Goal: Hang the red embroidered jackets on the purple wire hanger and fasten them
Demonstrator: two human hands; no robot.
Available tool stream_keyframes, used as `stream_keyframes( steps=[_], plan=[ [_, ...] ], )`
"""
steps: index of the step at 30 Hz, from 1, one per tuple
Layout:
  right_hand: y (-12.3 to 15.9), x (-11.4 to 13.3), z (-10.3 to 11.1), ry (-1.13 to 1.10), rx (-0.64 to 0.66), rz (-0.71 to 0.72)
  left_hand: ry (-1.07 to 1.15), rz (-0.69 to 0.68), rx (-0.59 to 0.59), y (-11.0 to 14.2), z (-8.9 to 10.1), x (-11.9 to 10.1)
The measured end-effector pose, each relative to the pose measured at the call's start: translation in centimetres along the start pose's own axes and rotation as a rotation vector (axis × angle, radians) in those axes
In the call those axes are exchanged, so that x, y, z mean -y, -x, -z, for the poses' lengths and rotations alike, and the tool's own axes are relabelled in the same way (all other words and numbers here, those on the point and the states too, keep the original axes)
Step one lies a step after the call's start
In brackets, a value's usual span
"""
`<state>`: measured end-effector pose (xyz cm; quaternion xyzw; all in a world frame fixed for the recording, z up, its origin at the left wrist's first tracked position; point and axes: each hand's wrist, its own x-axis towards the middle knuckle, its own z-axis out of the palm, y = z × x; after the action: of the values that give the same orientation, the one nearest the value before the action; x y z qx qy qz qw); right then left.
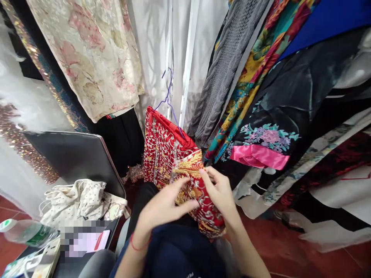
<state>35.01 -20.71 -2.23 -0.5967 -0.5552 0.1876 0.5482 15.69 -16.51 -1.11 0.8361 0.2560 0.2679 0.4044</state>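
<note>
A red garment (162, 150) with gold and silver embroidery hangs on a purple wire hanger (169, 101) low in front of me. My left hand (162, 204) and my right hand (218, 191) both pinch a fold of its embroidered hem (207, 214) over my lap. The left hand's fingers press on the cloth from the left. From the right, the other hand's fingertips grip the edge. A red string circles my left wrist.
Many hung garments crowd around: a floral cream one (92, 54) at upper left, a grey knit (223, 73), and a black one with a pink cuff (257, 154) at right. On the dark table (75, 158) at left lie crumpled white cloth (78, 199) and a plastic bottle (26, 231).
</note>
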Motion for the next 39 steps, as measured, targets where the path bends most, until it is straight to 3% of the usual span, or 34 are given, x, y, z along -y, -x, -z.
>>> stream_keyframes(
  steps=[2, 4, 6, 8, 11, 16, 20, 24, 28, 30, 35, 37, 39],
  plan=[
    [0.5, 0.3, -1.4, -0.085, 0.06, -0.003, -0.037, 0.038, -0.061, 0.0, -2.8, 0.1],
    [0.7, 0.5, -2.0, -0.149, 0.148, -0.004, -0.054, 0.147, -0.219, -0.8, -4.8, 0.6],
    [0.6, 0.4, -1.8, -0.181, 0.249, -0.007, -0.03, 0.225, -0.35, -1.7, -5.8, 1.6],
    [0.2, 0.1, -1.1, -0.167, 0.327, 0.005, 0.002, 0.228, -0.403, -2.3, -5.9, 2.6],
    [-0.9, -1.0, 0.6, -0.067, 0.346, 0.08, -0.009, 0.189, -0.429, -2.5, -4.8, 4.1],
    [-3.0, -4.8, 3.0, 0.238, 0.088, 0.206, -0.028, 0.131, -0.398, -1.3, -2.5, 4.6],
    [-3.8, -7.3, 2.1, 0.295, 0.261, 0.291, -0.08, -0.031, -0.238, 0.0, -1.5, 3.3],
    [-4.2, -7.8, 0.5, 0.178, 0.448, 0.39, -0.128, -0.187, -0.065, 1.1, -1.1, 1.6],
    [-4.3, -7.1, 1.5, 0.267, 0.397, 0.438, -0.056, -0.285, 0.043, 1.9, -0.2, 1.2],
    [-4.2, -6.6, 2.9, 0.365, 0.285, 0.481, -0.051, -0.265, -0.001, 2.3, 0.5, 1.7],
    [-2.9, -4.0, 5.6, 0.405, -0.005, 0.655, -0.162, -0.072, -0.256, 3.7, 2.9, 3.3],
    [-1.9, -2.4, 6.1, 0.392, -0.047, 0.698, -0.208, -0.006, -0.318, 3.8, 4.2, 3.8],
    [-0.6, -0.7, 6.4, 0.355, -0.01, 0.725, -0.269, 0.013, -0.362, 3.3, 5.5, 4.0]
  ],
)
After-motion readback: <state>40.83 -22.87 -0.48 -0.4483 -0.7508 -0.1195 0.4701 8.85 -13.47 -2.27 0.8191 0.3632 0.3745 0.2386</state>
